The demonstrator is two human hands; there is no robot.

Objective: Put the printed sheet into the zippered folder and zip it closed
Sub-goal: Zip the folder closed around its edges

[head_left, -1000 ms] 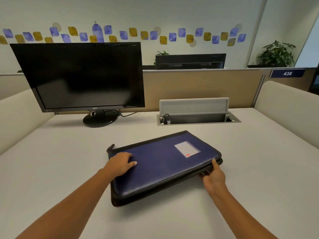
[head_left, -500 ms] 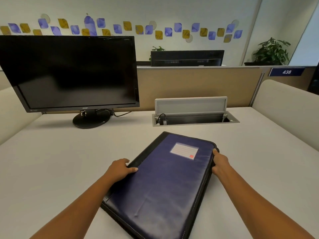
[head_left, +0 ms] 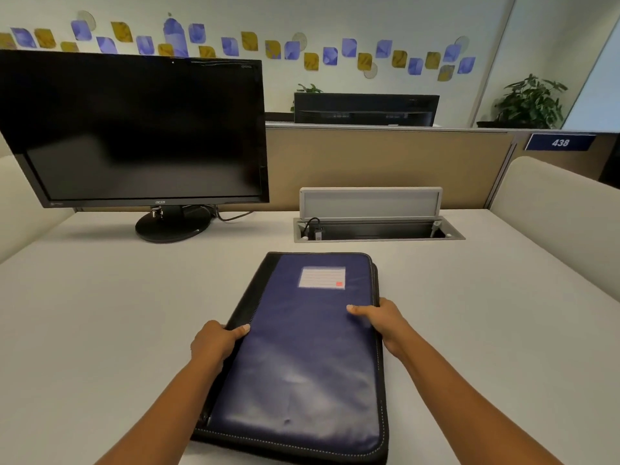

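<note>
The zippered folder, dark blue with a black spine and a white label near its far end, lies closed and lengthwise on the desk in front of me. My left hand grips its left spine edge, thumb on top. My right hand grips the right zipper edge, thumb laid on the cover. No printed sheet is in view.
A black monitor on a round stand sits at the back left. An open cable hatch with a raised lid is set into the white desk behind the folder. Beige partitions close off the back and both sides.
The folder has turned from lying crosswise to pointing straight away from me. Both hands have shifted along its long edges, the right one from the far corner to mid-edge.
</note>
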